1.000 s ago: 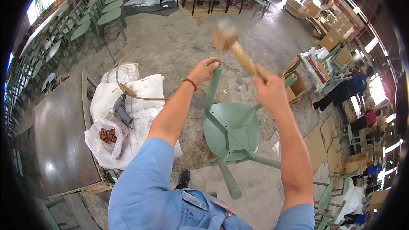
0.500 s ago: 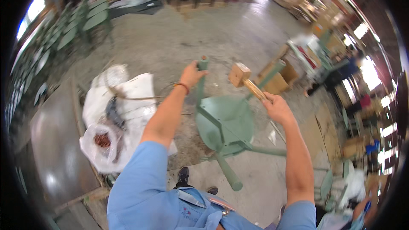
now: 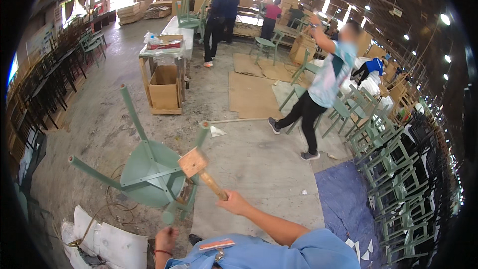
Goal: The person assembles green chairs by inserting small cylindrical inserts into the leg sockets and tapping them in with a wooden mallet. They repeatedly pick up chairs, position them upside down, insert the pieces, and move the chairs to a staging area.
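Note:
My right hand [image 3: 234, 203] is closed round the handle of a wooden mallet [image 3: 194, 162]. Its block head is raised beside the near right leg of a green chair [image 3: 152, 174]. The chair lies upside down on the floor, legs pointing up and outward, with crossed bars over the underside of its round seat. My left hand [image 3: 166, 240] is low at the bottom edge with fingers curled, just below the end of the nearest leg [image 3: 168, 216] and apart from it. Whatever its fingers hold, if anything, is hidden.
A person [image 3: 331, 79] with one arm raised stands on the right beside rows of green chairs [image 3: 383, 174]. A blue sheet [image 3: 341, 201] covers floor there. Ahead is a worktable with a cardboard box [image 3: 165, 87]. White sheeting [image 3: 117, 244] and a cord lie at lower left.
The view has swung up and to the right, bringing in people and chair rows. My left hand has come off the chair leg; my right hand still grips the mallet.

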`<state>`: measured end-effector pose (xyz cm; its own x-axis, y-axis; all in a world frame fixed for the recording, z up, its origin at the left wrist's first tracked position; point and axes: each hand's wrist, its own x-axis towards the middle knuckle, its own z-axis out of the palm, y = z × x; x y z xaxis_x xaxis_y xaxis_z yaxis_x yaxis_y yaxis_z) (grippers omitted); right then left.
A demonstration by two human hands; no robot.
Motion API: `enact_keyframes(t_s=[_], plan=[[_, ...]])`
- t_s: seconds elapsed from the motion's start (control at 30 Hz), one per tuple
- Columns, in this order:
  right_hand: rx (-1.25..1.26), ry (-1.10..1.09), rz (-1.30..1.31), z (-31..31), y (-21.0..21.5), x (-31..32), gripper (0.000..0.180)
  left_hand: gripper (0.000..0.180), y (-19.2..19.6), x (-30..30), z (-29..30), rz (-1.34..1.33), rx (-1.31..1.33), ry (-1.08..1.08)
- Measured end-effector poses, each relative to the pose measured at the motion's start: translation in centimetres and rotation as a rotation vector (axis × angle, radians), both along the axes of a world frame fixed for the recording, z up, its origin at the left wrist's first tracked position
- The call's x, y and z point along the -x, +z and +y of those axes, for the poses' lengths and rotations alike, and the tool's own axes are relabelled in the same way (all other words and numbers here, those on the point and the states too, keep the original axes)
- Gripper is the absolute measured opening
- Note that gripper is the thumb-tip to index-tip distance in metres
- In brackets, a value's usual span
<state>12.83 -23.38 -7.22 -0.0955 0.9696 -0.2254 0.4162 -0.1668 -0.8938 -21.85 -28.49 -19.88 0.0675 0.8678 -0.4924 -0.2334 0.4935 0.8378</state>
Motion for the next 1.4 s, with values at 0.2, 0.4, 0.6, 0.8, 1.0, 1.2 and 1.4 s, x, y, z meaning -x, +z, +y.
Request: enact_keyframes(t_s=[0.2, 0.4, 0.6, 0.8, 1.0, 1.2, 1.4], plan=[[-0.106, 0.056, 0.084, -6.2, -3.1, -2.6, 0.029, 0.022, 6.7, -19.7, -0.5, -0.329, 0.14, -0.043], [-0.165, 0.028, 0.12, -8.9, -0.8, -8.4, 0.033, 0.02, 11.7, -28.5, -3.2, -0.289, 0.074, -0.044], [0.129, 0.013, 0.455, -10.1, 5.7, -9.4, 0.025, 0.022, 15.9, -26.1, -7.5, 0.113, -0.449, -0.263], [0.312, 0.059, 0.697, -11.5, 6.9, -5.9, 0.015, 0.026, 18.2, -23.3, -9.7, 0.265, -0.542, -0.174], [0.222, -0.02, 0.579, -13.0, 7.8, -2.5, 0.018, 0.021, 19.3, -13.2, -10.5, 0.51, -0.817, 0.245], [0.126, 0.122, 0.588, -11.8, 10.2, -0.2, 0.025, 0.035, 20.0, -3.4, -4.6, 0.172, -0.507, 0.187], [0.081, 0.219, 0.41, -11.2, 9.7, 0.3, 0.03, 0.039, 17.6, -2.5, -0.8, -0.04, -0.424, -0.04]])
